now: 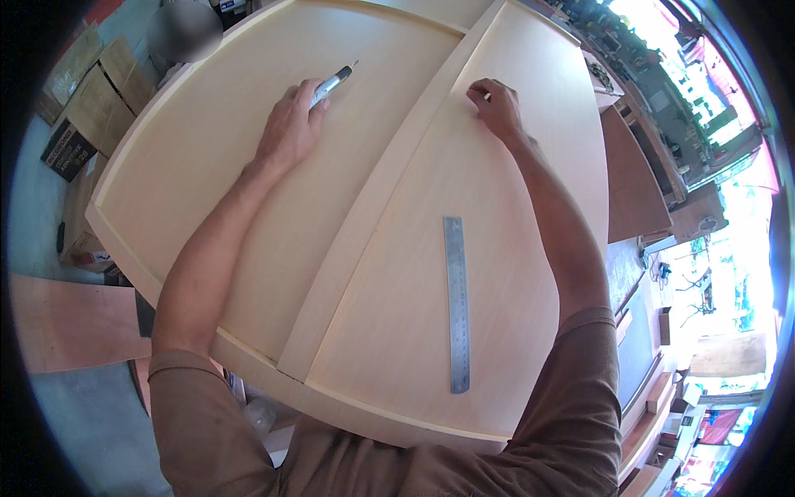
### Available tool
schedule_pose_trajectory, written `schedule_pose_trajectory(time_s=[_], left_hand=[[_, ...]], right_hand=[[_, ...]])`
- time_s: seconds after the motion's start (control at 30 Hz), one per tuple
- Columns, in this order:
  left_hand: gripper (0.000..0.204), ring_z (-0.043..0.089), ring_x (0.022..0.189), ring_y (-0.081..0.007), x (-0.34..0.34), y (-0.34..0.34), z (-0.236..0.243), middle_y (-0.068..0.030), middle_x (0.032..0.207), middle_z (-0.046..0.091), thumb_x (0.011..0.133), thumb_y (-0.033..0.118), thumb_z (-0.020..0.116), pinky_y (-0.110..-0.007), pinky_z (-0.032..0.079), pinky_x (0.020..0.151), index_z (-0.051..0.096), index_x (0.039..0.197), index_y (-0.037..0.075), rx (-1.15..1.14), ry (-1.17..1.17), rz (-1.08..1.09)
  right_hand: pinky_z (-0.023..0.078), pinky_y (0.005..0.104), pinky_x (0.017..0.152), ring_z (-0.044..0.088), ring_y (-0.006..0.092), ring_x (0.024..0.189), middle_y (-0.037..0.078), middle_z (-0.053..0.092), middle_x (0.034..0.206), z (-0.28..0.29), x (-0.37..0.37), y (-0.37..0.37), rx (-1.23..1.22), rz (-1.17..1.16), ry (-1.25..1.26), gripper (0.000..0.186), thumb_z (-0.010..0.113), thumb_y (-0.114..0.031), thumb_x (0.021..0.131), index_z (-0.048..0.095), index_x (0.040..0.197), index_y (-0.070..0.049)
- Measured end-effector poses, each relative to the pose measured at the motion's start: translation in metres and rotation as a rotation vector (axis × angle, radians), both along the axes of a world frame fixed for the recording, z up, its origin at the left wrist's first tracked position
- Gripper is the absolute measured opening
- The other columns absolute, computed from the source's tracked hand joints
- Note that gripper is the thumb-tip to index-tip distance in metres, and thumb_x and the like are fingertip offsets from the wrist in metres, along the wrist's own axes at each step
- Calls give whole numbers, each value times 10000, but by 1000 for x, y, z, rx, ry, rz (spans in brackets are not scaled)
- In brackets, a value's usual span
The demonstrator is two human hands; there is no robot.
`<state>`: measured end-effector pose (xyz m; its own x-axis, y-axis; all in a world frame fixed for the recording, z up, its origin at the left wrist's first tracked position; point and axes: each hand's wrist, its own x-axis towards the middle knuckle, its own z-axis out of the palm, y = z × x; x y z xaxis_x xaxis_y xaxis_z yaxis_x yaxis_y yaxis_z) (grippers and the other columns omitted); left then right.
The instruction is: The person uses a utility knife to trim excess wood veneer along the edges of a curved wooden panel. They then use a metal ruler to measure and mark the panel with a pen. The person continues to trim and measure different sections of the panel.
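Note:
My left hand is closed around a slim hand tool with a silver-grey body, a black front and a thin metal tip. It is over the left section of a large pale wooden panel, and the tip points away to the upper right. Across the raised middle strip, my right hand is over the right section with its fingers curled together. A small bright spot shows between those fingers, too small to name. A steel ruler lies flat on the right section, nearer to my body.
A raised wooden rim borders the panel. Cardboard boxes stand on the floor at the left, near a reddish-brown board. Brown wooden boards and a cluttered bench are beyond the right edge. Another person's blurred head is at the upper left.

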<state>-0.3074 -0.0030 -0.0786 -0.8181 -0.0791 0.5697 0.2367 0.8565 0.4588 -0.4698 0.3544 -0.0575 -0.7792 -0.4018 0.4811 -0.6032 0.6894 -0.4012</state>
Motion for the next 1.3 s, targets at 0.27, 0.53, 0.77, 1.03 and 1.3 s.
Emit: schedule_pose_trajectory(time_s=[0.27, 0.53, 0.77, 1.03, 1.3], left_hand=[[285, 652, 967, -433, -2, -1, -2, -226, 1068, 644, 1016, 188, 617, -535, 517, 823, 566, 1260, 51, -35, 70, -34], [323, 645, 1110, -431, 0, 0, 2, -230, 1201, 666, 1022, 173, 615, -497, 514, 923, 567, 1305, 25, -11, -15, 1], [326, 649, 1076, -428, -1, 0, 2, -231, 1165, 660, 1017, 174, 622, -506, 516, 898, 564, 1305, 33, 4, -4, -9], [314, 650, 1105, -423, -2, -2, 1, -226, 1185, 670, 1011, 150, 629, -499, 517, 914, 566, 1294, 29, 4, 20, -33], [304, 656, 1006, -424, -1, 0, 3, -229, 1114, 655, 1023, 181, 618, -514, 520, 837, 561, 1291, 48, 2, 27, -47]], right_hand=[[552, 500, 938, 697, 410, 1057, 226, 726, 1152, 2, -10, -37, 202, -136, -72, 225, 633, -165, 918, 755, 1040, -22], [537, 529, 1000, 629, 463, 1203, 292, 629, 1304, 2, -16, -39, 380, -282, -147, 342, 547, -102, 936, 614, 1238, 44], [514, 529, 1040, 587, 486, 1252, 311, 579, 1329, -2, -22, -5, 299, -389, -154, 391, 533, -94, 945, 527, 1289, 92], [511, 521, 1041, 596, 467, 1215, 312, 586, 1303, -5, -24, 36, 213, -542, -116, 333, 501, -123, 966, 563, 1215, 89], [492, 493, 1067, 581, 408, 1263, 233, 607, 1332, -12, -25, 40, -29, -578, -189, 317, 501, -142, 995, 620, 1257, -11]])
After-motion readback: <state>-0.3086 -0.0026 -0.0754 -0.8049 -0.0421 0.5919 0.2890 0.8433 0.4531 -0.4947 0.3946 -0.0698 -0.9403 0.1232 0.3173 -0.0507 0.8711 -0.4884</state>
